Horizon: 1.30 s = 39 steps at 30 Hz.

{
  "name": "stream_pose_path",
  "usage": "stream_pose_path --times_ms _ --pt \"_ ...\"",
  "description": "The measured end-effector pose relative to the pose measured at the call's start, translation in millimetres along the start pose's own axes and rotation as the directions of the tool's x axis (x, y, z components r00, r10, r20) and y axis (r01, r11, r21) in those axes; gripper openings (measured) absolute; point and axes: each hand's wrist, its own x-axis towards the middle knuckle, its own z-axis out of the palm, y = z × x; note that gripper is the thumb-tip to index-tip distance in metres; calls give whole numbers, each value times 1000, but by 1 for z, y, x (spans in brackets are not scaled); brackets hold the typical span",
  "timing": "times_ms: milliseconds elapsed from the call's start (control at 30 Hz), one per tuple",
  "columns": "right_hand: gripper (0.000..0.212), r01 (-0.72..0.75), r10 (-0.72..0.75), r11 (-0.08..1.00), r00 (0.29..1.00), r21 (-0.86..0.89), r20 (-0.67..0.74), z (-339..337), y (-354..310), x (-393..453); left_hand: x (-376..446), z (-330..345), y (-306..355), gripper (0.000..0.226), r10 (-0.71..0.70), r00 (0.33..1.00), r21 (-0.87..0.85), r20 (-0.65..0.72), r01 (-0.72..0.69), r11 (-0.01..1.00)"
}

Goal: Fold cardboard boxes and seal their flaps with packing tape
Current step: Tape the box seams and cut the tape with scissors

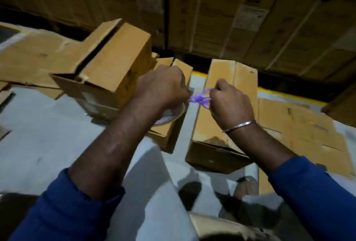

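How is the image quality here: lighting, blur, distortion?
Head view: dim, uneven light; the stacked cartons behind sink into shadow while the grey floor is brighter. Motion blur smears the box edges at left and the lower frame. Wide-angle bending curves the carton rows. The hands and purple scissors are the sharpest part.

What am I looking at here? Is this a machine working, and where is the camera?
No machine: a person works with bare hands, and one camera worn on the head looks down at them. The right hand grips purple scissors. The left hand is curled just above a roll of tape, apparently holding the tape end at the blades, though blur hides that. Below, on the grey floor, stand a small box under the roll, a closed box to its right and an open-flapped box to its left. A wall of stacked cartons fills the background.
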Motion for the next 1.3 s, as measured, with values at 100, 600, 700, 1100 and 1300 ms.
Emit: stream_pose_path --times_ms 100,600,700,1100,1300 --pt "15 -276 265 960 945 35 190 40 92 -21 33 41 43 15 48 998 -81 -35 -50 995" --pt "57 -525 148 -34 839 850 524 99 165 -11 105 211 100 15 -151 987 -666 45 143 732" --pt "55 -409 291 -14 871 912 395 107 161 -7 104 218 108 10 -147 989 -640 12 120 759" --pt "46 -383 507 155 822 911 259 127 167 -12 85 231 127 7 -72 997 -660 14 64 749" --pt "49 -370 515 72 809 926 283 136 170 -8 79 235 128 6 -52 998 -679 45 69 731"
